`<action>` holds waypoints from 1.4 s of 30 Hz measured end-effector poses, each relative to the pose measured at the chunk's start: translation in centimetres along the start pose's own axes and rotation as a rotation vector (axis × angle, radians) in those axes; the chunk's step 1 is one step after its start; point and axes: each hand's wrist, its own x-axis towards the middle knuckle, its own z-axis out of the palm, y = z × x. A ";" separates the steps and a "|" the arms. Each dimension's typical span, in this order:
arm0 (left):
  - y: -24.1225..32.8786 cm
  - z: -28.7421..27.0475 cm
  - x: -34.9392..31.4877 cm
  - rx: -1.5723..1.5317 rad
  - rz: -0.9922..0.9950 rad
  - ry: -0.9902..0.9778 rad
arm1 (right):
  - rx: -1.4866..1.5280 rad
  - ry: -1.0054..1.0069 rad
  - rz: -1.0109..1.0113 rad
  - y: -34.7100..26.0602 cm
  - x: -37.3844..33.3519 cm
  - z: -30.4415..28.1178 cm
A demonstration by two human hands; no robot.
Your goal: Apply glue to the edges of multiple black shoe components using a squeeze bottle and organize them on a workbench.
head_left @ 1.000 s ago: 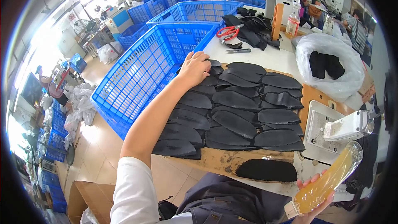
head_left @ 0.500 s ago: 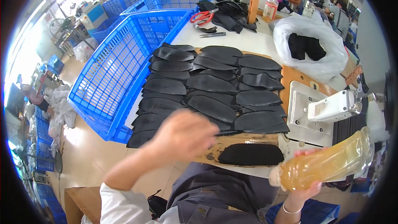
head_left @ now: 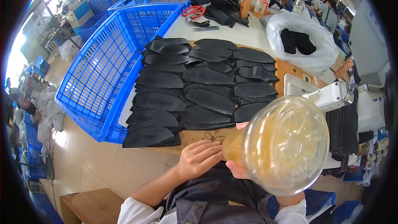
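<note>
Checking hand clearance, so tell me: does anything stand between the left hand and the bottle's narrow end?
Nothing visible does. The fingertips of the left hand are right at the narrow end of the bottle; whether they touch is unclear. The right hand grips the bottle farther along.

- White counter (head_left: 178,28) running across the middle of the frame
- Brown board (head_left: 199,137) on it, centre, bearing rows of overlapping black pieces (head_left: 208,76)
- Red-handled scissors (head_left: 195,8), small snips (head_left: 206,28), black scraps (head_left: 222,11), top centre
- Over there, upper right, a translucent bag (head_left: 325,54)
</note>
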 end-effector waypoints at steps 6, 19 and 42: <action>-0.3 0.2 -2.1 -0.113 -0.170 -0.096 | -0.585 -0.107 -0.167 -0.7 0.8 -1.6; -0.4 0.9 -0.7 0.012 -0.017 0.020 | -0.216 0.572 0.200 0.7 -6.0 -8.2; 1.6 -1.1 3.4 -0.003 -0.172 -0.179 | -0.386 0.664 0.260 3.2 -10.4 -12.4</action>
